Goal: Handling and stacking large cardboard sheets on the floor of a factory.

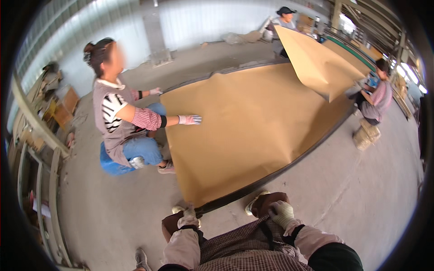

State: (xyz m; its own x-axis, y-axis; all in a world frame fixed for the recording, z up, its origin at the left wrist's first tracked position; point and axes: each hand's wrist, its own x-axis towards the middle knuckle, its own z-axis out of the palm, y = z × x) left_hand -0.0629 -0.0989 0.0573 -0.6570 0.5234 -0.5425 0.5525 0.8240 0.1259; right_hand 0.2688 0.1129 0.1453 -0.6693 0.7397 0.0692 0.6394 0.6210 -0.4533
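Two gloved hands near the lower edge, both the wearer's own. Left hand (189, 218) at the near left corner of a large brown sheet (235, 122), fingers pointing toward it; right hand (282, 213) over brown cloth (264, 205) by the right leg, fingers close side by side. Too blurred, and seen too much from above, to tell fingers clamped from fingers merely resting, on either side. Sheet spread wide just ahead of both hands and away toward the far right, creased toward its right part, with a dark border (253, 186) along the near and far edges. Far right portion raised into a slanting flap (323, 58).

Across the left end, a seated co-worker (110, 104) on a blue seat (114, 159), with one gloved palm (190, 119) on the sheet. Beside the flap, at right, another co-worker (379, 99) sitting low, next to a tan bundle (366, 134); behind it, a third person (284, 22) in a dark cap. Grey floor (343, 180) all around; farther back, a pale ribbed wall (101, 34).
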